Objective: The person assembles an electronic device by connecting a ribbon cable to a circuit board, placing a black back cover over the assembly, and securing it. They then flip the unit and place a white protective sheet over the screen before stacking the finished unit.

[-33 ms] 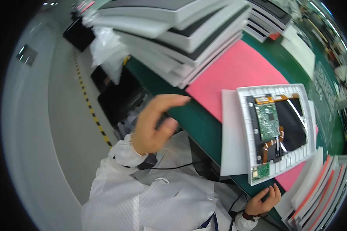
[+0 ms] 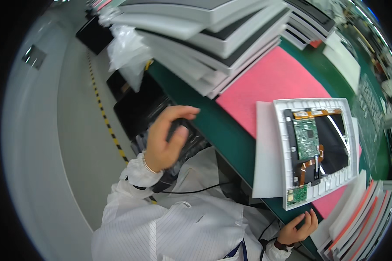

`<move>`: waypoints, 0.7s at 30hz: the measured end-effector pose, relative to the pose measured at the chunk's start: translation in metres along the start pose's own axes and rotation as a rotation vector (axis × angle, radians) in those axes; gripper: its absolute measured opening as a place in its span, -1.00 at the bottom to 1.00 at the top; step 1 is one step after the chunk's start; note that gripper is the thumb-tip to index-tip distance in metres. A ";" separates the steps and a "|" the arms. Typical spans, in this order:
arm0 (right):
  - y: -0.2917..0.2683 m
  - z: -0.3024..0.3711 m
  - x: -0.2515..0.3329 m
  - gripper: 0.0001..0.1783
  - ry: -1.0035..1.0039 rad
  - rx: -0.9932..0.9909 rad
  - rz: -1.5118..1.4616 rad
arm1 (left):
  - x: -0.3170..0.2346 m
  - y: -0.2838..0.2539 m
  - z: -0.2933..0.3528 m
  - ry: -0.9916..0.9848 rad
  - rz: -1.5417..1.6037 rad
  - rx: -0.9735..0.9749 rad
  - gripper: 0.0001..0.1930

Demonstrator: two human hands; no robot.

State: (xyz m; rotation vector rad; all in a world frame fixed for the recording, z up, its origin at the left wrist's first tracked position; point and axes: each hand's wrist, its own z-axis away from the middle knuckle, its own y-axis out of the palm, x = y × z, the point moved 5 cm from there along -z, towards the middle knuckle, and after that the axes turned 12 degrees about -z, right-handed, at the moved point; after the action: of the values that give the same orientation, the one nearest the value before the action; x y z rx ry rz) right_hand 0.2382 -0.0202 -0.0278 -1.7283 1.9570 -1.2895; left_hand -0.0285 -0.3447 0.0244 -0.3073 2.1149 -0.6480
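Note:
My left hand [image 2: 164, 141] hangs in the air left of the table edge, thumb and forefinger curved but apart, with nothing between them. At the table's front edge rests my right hand [image 2: 297, 229], empty, its fingers loosely spread. Just beyond it lies a white plastic housing [image 2: 279, 130] with its inside facing up. A green circuit board [image 2: 307, 137], a smaller green board [image 2: 297, 195], orange flat cables [image 2: 308, 164] and a dark glossy panel [image 2: 333, 148] show in it. Beneath the housing is a white sheet [image 2: 265, 152] on a pink foam sheet [image 2: 274, 82].
A tall stack of white and dark panels [image 2: 222, 43] stands at the far left of the green table [image 2: 231, 143]. White and red-edged sheets [image 2: 357, 217] stand at the near right. Clear plastic wrap [image 2: 130, 52] hangs by the stack; black bins [image 2: 139, 113] are below.
My left hand has drawn slightly left, away from the table edge. The table and its things sit a little farther right in the picture. My right hand has stayed in place.

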 end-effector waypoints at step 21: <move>0.011 -0.004 -0.001 -0.84 -0.031 0.112 0.050 | 0.460 0.079 0.296 -1.054 -0.850 0.764 -0.58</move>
State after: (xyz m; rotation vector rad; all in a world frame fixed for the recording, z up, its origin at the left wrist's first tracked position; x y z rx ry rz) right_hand 0.2281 -0.0186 -0.0332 -1.6269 1.8618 -1.3197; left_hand -0.0560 -0.5806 -0.4748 -0.8763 0.5899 -1.3322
